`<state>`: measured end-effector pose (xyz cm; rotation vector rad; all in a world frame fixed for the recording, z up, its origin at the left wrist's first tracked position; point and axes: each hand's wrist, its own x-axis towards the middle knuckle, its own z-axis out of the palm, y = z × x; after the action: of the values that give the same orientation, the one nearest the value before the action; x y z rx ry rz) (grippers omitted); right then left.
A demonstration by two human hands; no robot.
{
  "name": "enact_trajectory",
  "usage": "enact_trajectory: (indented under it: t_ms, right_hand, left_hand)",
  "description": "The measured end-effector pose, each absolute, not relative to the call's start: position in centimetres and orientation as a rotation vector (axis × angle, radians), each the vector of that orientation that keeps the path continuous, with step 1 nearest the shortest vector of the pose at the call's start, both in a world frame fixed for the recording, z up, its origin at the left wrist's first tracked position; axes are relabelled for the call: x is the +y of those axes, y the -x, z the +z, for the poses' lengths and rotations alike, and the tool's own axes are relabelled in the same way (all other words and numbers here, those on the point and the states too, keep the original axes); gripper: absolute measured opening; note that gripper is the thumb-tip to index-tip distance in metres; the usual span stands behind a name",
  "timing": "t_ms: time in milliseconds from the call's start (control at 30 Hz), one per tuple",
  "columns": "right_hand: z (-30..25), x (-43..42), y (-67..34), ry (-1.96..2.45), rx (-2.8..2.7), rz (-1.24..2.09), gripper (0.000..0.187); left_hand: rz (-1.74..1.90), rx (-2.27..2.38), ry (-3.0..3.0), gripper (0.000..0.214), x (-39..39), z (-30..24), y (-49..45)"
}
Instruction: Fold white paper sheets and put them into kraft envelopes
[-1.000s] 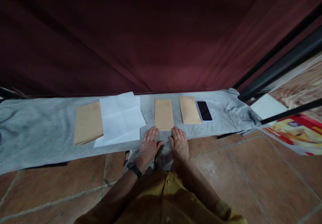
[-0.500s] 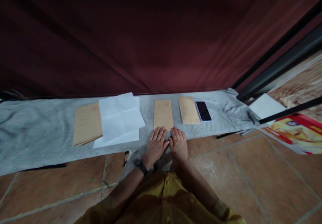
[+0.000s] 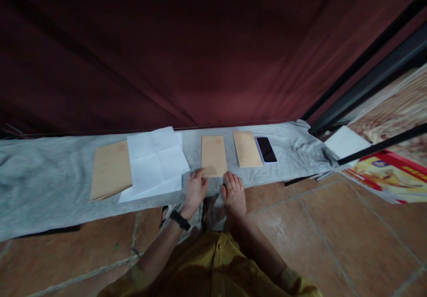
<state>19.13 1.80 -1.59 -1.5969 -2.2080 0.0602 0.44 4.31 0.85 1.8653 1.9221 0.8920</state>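
Note:
A brown paper envelope point(image 3: 214, 155) lies upright on the grey cloth in front of me, a small reddish print near its top right corner. My left hand point(image 3: 195, 191), with a dark watch on the wrist, has its fingers bent and closed at the envelope's lower left corner. My right hand point(image 3: 235, 195) lies flat, fingers stretched out, its fingertips at the lower right corner. To the right lies a second brown envelope point(image 3: 247, 149), slightly tilted. Several sheets of creased white paper point(image 3: 155, 159) are spread to the left, partly over a stack of brown envelopes point(image 3: 111, 168).
A phone point(image 3: 266, 149) with a dark screen lies beside the right envelope. Grey cloth point(image 3: 46, 177) covers the long narrow surface. A dark red curtain point(image 3: 200, 57) hangs behind it. Black metal bars point(image 3: 367, 83) and a colourful printed box point(image 3: 387, 174) stand at the right, above the tiled floor point(image 3: 300, 239).
My left hand has slid left off the envelope's bottom edge, and its flat fingers have bent at the corner. My right hand stays flat, slightly farther right of the envelope. The view has shifted a little.

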Motion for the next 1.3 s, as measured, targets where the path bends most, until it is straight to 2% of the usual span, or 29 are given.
enact_trajectory:
  t_ms: [167, 267, 500, 700, 867, 1000, 1100, 1300]
  right_hand:
    - [-1.5, 1.8, -18.9, 1.6, -2.183, 0.057, 0.051]
    - [-1.3, 1.9, -18.8, 1.609, -2.173, 0.058, 0.05]
    - [1.0, 2.5, -17.7, 1.675, -2.138, 0.081, 0.052]
    - [3.2, 3.2, -17.1, 1.741, -2.071, 0.19, 0.039]
    - [3.9, 4.5, -17.9, 1.558, -1.676, 0.538, 0.029]
    - [3.3, 5.0, -17.5, 1.35, -1.029, 1.08, 0.036]
    - [2.5, 4.6, -16.7, 1.2, -0.664, 1.405, 0.035]
    - [1.3, 3.8, -16.4, 1.154, -0.417, 1.586, 0.04]
  left_hand:
    - [0.925, 1.98, -1.423, 0.055, 6.8, 0.8, -0.5]
    - [0.911, 1.964, -1.244, 0.055, 7.6, 1.0, -0.1]
    - [1.07, 1.742, -1.177, 0.049, 7.4, 2.2, -1.5]
    - [1.177, 1.474, -1.201, 0.054, 5.8, 5.2, -4.2]
    - [1.245, 1.349, -1.099, 0.061, 5.0, 6.4, -4.6]
    - [1.213, 1.427, -0.814, 0.057, 4.6, 5.3, -4.0]
    - [1.082, 1.312, -0.671, 0.054, 4.2, 4.3, -3.9]
    - [1.035, 1.237, -0.683, 0.044, 4.1, 3.2, -3.9]
